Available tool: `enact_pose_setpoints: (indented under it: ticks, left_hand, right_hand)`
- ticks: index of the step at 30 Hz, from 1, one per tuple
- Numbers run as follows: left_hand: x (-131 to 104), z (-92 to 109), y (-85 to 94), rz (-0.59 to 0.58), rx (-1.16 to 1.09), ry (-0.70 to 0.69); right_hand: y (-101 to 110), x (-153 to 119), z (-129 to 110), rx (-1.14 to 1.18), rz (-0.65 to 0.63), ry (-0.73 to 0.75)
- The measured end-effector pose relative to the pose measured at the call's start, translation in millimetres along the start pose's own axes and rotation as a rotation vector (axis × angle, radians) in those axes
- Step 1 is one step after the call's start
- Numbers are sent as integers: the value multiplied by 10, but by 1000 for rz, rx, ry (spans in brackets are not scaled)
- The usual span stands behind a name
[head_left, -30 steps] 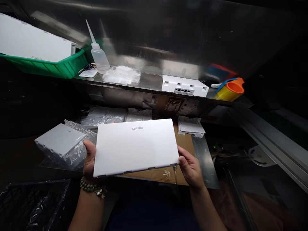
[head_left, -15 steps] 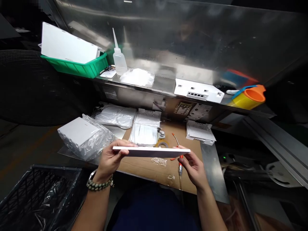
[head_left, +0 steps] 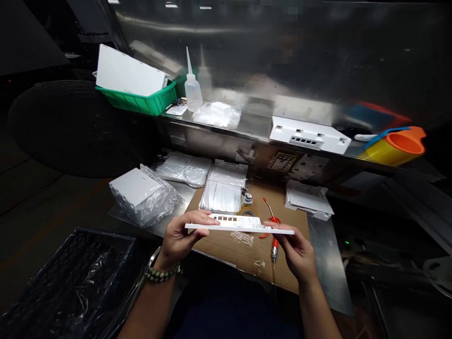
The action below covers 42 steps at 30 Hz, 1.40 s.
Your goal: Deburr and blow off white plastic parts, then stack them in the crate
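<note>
Between my hands, above the bench, is a white plastic housing panel (head_left: 243, 226), seen nearly edge-on. A raised strip with a row of square port openings shows along its far side. My left hand (head_left: 181, 235) pinches its left end, thumb below and fingers on top. At the right end, my right hand (head_left: 294, 249) grips the panel with thumb and fingers. Beyond it on the cardboard sheet (head_left: 226, 256) lie a red-handled air blow gun (head_left: 274, 240) and a roll of yellowish tape (head_left: 249, 211), partly hidden by the panel.
Bagged white panels (head_left: 221, 195) and a plastic-wrapped stack (head_left: 137, 193) stand at the left; more white panels (head_left: 309, 200) sit right. The shelf bears a green bin (head_left: 141, 101), squeeze bottle (head_left: 193, 92), white housing (head_left: 310, 134) and orange-yellow cup (head_left: 399, 146). A black crate (head_left: 70, 282) is lower left.
The panel has tilted, so the raised strip with port openings now shows above its edge. Both hands keep their grip. The camera view has shifted, moving the scene rightward.
</note>
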<state>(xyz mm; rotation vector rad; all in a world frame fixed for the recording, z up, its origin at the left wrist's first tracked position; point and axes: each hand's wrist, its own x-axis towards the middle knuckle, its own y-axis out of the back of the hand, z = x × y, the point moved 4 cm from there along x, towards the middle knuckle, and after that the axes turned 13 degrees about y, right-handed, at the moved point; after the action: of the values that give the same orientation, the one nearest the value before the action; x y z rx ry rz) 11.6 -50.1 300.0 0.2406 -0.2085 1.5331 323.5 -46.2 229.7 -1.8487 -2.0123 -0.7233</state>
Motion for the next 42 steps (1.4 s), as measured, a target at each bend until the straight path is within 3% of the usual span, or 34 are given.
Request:
enact_pose_setpoints:
  ticks: [3, 5, 7, 8, 10, 12, 14, 16, 19, 21, 24, 27, 33, 42]
  left_hand:
    - [-46, -102, 11, 130, -109, 100]
    - [-113, -239, 102, 406, -320, 254]
    - [-246, -445, 185, 661, -582, 547]
    - [-320, -543, 205, 707, -699, 719]
    - [-455, -682, 239, 658, -877, 1010]
    - [-557, -738, 337, 624, -992, 1109]
    - [-621, -737, 487, 693, -1054, 1045]
    - [-650, -694, 615, 756, -1082, 931]
    - [-650, -610, 710, 779, -1073, 827]
    - [-635, -562, 727, 776, -1045, 795]
    - [-625, -511, 734, 789, -996, 778]
    - [-633, -482, 744, 817, -969, 792]
    - [-536, -469, 707, 849, -939, 783]
    - [-282, -431, 478, 793, -1057, 857]
  right_hand:
    - [-45, -14, 7, -7, -28, 80]
    - [-127, -32, -25, -3, -78, 193]
    - [-255, -75, -46, 16, -160, 321]
    - [-326, -102, -30, 28, -208, 374]
    - [-465, -144, 98, 21, -331, 412]
    - [-567, -134, 413, -147, -492, 265]
    - [-579, -67, 862, -436, -610, -13]
    - [-554, 45, 1284, -660, -631, -240]
    - [-669, 177, 1747, -807, -673, -420]
    - [-807, 182, 1921, -873, -728, -504]
    - [-922, 131, 1976, -933, -773, -551]
    - [-818, 182, 1886, -961, -741, -502]
    - [-523, 719, 1818, -1031, -590, -348]
    - [-687, 968, 1837, -983, -587, -283]
